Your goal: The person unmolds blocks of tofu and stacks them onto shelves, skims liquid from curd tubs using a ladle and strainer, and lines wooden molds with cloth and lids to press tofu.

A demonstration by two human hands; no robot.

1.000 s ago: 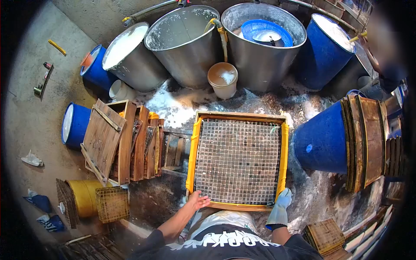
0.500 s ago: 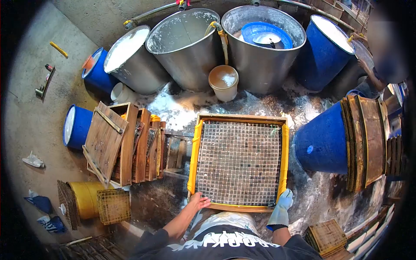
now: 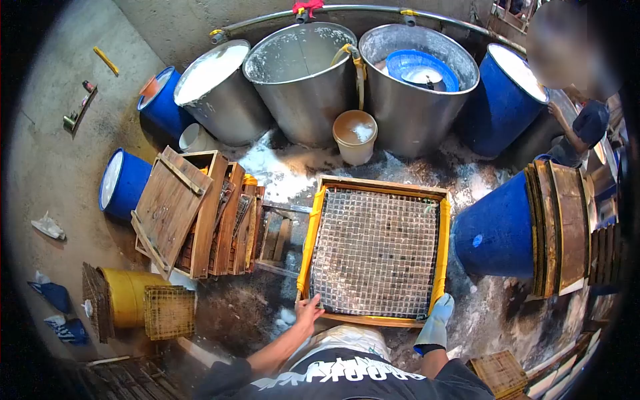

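A square wooden tray (image 3: 383, 321) with yellow strips along its sides lies in front of my body. Across its inside spreads a woven mesh grid (image 3: 377, 250); small dark squares show through it. My bare left hand (image 3: 307, 312) grips the near left corner, with fingers over the rim. On my right hand (image 3: 438, 322) is a pale blue-grey glove, and it holds the near right corner. What supports the tray from below is mostly hidden.
Steel vats (image 3: 303, 100) and blue barrels (image 3: 500, 100) line the back wall, a white bucket (image 3: 355, 138) before them. Stacked wooden trays (image 3: 177, 203) stand left. Right are a tipped-looking blue barrel (image 3: 493, 230) and stacked boards (image 3: 567, 227). A person (image 3: 577, 133) is at far right.
The view has shifted, so the vats and tray sit a little further right. Both my hands stay at the tray's near corners. The person at right shows more of an arm.
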